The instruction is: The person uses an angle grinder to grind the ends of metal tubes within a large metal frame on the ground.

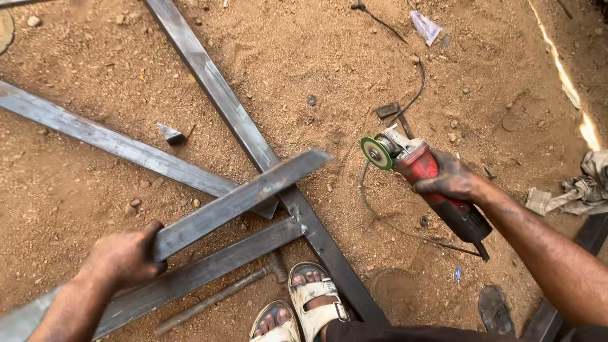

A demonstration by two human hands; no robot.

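Note:
My left hand (pixel 123 256) grips a grey steel square tube (pixel 247 196) and lifts its far end above the ground. That tube slants up to the right over other tubes. My right hand (pixel 453 180) holds a red angle grinder (pixel 430 180) by its body, with its green disc (pixel 376 153) facing left, apart from the lifted tube's end. The grinder's black cable (pixel 386 218) trails over the sand.
A long steel tube (pixel 215 88) runs diagonally across the sandy ground, with another tube (pixel 107 139) from the left and one (pixel 209 269) under my left hand. A hammer (pixel 215 297) lies by my sandalled feet (pixel 304 307). A rag (pixel 576 190) lies at right.

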